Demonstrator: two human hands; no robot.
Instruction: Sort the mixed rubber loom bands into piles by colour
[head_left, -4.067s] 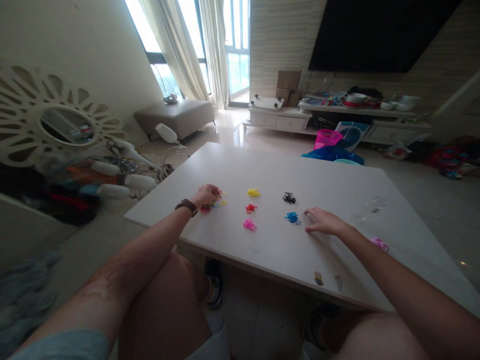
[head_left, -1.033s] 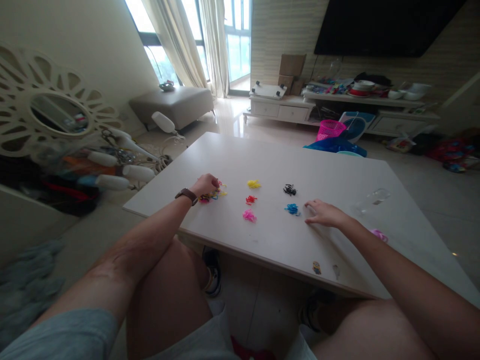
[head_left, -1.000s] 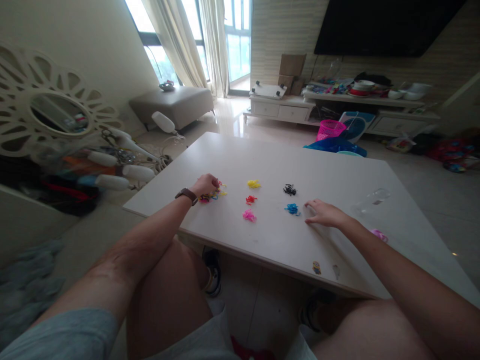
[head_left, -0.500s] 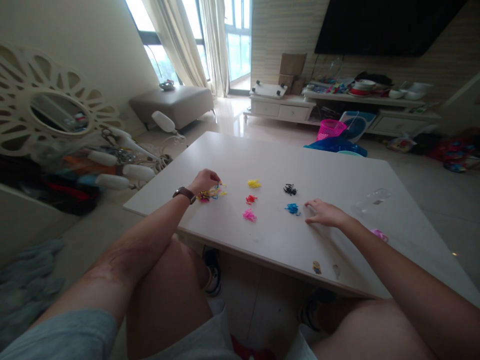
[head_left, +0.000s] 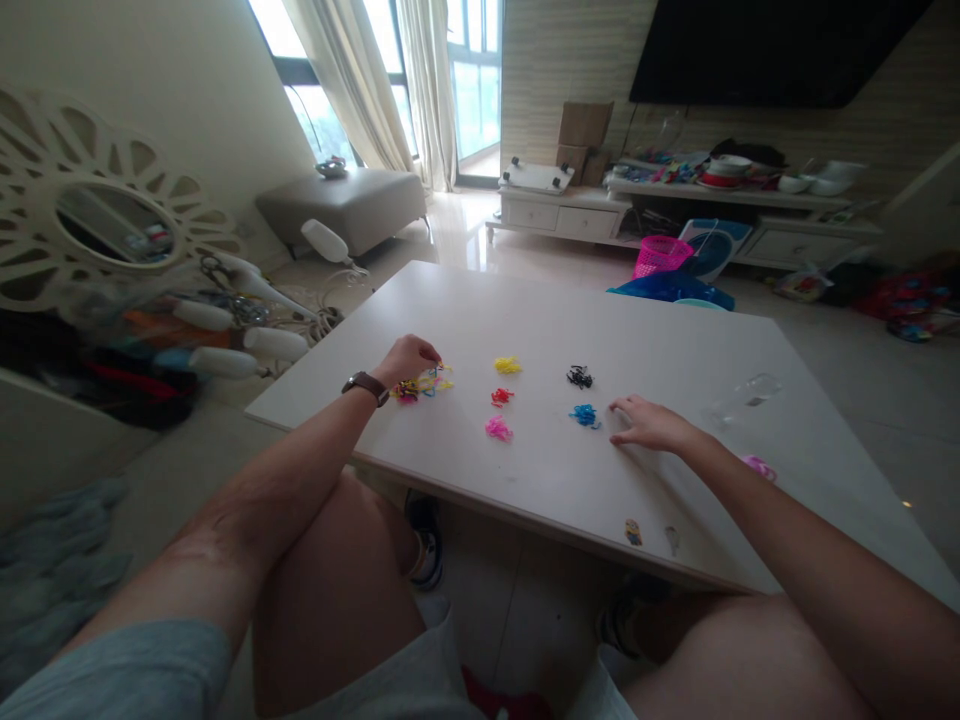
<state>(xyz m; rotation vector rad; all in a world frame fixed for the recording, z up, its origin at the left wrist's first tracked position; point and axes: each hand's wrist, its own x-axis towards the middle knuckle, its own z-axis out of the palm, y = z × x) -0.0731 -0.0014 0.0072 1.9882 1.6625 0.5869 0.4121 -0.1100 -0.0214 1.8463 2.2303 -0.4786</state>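
Observation:
My left hand [head_left: 409, 358] is pinched at the upper edge of a mixed-colour pile of small rubber bands [head_left: 428, 386]; its fingertips are closed on a rubber band too small to see clearly. My right hand [head_left: 651, 424] rests on the table, thumb and fingers apart and holding nothing, just right of the blue bands [head_left: 584, 416]. Single-colour heaps lie between the hands: yellow bands [head_left: 507, 366], red bands [head_left: 501, 397], pink bands [head_left: 498, 429] and black bands [head_left: 579, 377].
The white table [head_left: 525, 310] carries a clear plastic container [head_left: 742, 400] and a pinkish item [head_left: 759, 467] beyond my right forearm. Two small stickers or tags, a yellow cartoon figure [head_left: 634, 532] and a pale one [head_left: 672, 540], lie by the front edge. A pink basket [head_left: 660, 257] stands behind.
The view has shifted very slightly. Both hands and the heaps of bands keep nearly the same places.

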